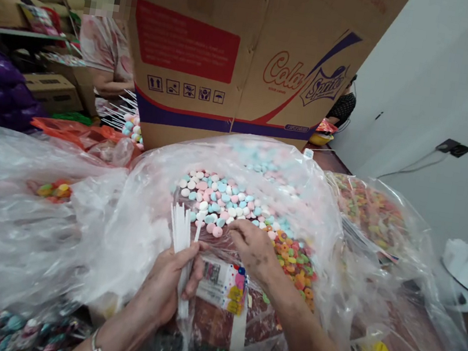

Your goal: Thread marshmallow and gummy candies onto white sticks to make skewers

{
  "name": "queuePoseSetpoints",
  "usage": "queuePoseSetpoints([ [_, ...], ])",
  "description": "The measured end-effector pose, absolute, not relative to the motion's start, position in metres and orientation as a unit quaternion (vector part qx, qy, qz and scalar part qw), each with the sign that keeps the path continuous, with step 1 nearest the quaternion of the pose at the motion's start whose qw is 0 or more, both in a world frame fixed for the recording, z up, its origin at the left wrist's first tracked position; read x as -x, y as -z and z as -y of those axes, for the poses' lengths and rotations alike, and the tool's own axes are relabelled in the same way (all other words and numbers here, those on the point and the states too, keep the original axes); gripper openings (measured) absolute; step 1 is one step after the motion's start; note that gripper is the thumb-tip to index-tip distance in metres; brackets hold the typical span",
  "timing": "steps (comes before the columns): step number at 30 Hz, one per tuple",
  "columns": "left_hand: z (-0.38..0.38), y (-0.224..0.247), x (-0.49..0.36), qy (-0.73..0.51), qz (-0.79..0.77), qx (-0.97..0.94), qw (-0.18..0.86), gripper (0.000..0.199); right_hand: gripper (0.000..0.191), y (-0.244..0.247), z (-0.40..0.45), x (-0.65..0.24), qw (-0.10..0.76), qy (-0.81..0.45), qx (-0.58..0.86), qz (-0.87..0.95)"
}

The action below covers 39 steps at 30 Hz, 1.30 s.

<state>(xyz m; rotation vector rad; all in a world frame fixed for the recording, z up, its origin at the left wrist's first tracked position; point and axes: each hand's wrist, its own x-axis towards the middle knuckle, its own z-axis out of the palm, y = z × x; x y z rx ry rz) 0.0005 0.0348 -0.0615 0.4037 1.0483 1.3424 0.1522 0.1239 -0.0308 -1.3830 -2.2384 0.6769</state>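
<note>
Behind the work, a big cardboard box [252, 55] stands upright, printed with "Cola" in red script and "Sprite" in a purple emblem, a red panel of text too small to read, and a row of handling symbols above a purple stripe. Against its foot lies a large clear plastic bag [157, 187], open at the top and heaped with pastel candies [224, 200] in pink, white and blue; a patch of mixed orange, red and green candies [295, 261] sits to their right in the same bag. Another clear bag [369, 210] of bright sweets lies further right. Below the pastel heap a packet with a printed label [222, 282] shows a barcode; its writing cannot be read. The person's left hand [171, 286] is closed around a bunch of white sticks [183, 238], which point up toward the heap. The right hand [252, 246] rests at the near edge of the pastel candies, fingers curled down among them; whether they pinch one cannot be told.
</note>
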Motion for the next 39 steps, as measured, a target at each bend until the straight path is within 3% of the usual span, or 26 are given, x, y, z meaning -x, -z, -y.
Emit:
queuePoseSetpoints([
  [5, -0.029, 0.073, -0.001, -0.607, -0.500, -0.153, 0.598, 0.049, 0.030, 0.047, -0.136, -0.115, 0.025, -0.118, 0.512, 0.850],
  [8, -0.029, 0.079, -0.002, -0.610, -0.505, -0.160, 0.589, 0.043, 0.036, 0.053, -0.137, -0.108, -0.018, -0.072, 0.503, 0.861],
  [13, -0.029, 0.084, -0.002, -0.618, -0.493, -0.172, 0.588, 0.033, 0.030, 0.059, -0.142, -0.110, -0.006, -0.055, 0.472, 0.880],
  [20, -0.027, 0.082, 0.001, -0.636, -0.465, -0.151, 0.597, 0.026, 0.023, 0.068, -0.150, -0.106, 0.087, -0.069, 0.432, 0.895],
  [39, -0.025, 0.079, -0.001, -0.585, -0.504, -0.192, 0.606, 0.039, 0.023, 0.073, -0.145, -0.107, 0.048, -0.015, 0.393, 0.918],
])
